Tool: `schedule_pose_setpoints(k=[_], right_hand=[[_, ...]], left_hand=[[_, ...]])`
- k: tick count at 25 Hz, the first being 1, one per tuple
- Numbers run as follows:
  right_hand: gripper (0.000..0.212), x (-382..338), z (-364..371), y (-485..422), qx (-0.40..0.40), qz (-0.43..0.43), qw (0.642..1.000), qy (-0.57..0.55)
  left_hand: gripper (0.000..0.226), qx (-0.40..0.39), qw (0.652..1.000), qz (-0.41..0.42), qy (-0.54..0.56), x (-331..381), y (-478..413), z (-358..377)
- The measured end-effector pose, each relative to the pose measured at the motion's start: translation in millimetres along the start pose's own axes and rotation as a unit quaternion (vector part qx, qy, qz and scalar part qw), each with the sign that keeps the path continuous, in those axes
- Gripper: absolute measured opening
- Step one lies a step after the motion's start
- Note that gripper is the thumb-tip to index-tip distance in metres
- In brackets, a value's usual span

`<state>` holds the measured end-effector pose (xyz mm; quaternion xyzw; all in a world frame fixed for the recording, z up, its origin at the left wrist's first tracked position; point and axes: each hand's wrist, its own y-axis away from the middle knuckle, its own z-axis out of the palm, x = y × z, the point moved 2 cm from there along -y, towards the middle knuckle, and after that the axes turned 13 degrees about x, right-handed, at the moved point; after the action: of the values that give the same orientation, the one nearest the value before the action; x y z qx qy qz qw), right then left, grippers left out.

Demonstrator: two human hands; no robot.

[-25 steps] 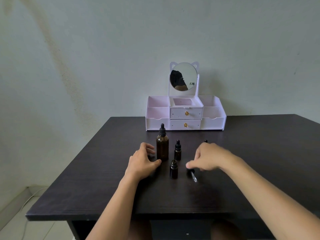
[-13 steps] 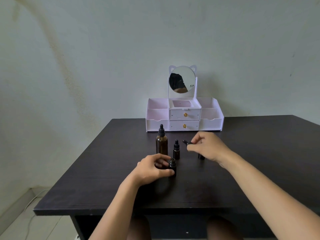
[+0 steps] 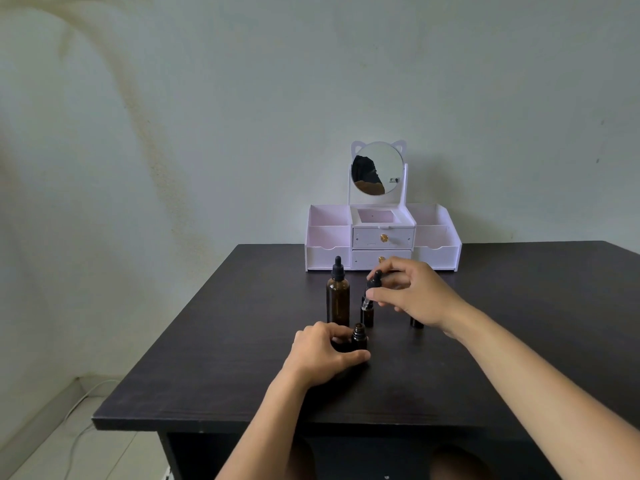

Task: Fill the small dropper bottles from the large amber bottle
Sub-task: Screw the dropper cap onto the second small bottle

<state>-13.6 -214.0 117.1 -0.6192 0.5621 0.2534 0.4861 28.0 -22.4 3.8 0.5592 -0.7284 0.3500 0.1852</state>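
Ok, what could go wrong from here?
1. The right hand pinches the black-capped glass dropper tilted in the air, close to the middle small dark bottle; a swing might topple that bottle or chip the glass tip.
2. The uncapped small dark bottle in the left hand could spill any contents if tipped.
3. A third small dark bottle stands partly hidden by the right wrist and might get knocked.

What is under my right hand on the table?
A small dark bottle stands on the table beneath the right hand, which pinches a dropper. Only its lower body shows; the hand covers its top, so whether it is capped cannot be seen.
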Motion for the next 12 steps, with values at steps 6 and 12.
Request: schedule_pose_setpoints(k=[6, 12], right_hand=[[0.014, -3, 4, -3, -0.009, -0.043, 0.995, 0.089], [0.019, -15, -5, -4, -0.018, -0.061, 0.987, 0.145]], left_hand=[[0.072, 0.003, 1.0, -0.008, -0.006, 0, 1, -1], [0.073, -0.004, 1.0, -0.001, -0.011, -1, 1, -2]])
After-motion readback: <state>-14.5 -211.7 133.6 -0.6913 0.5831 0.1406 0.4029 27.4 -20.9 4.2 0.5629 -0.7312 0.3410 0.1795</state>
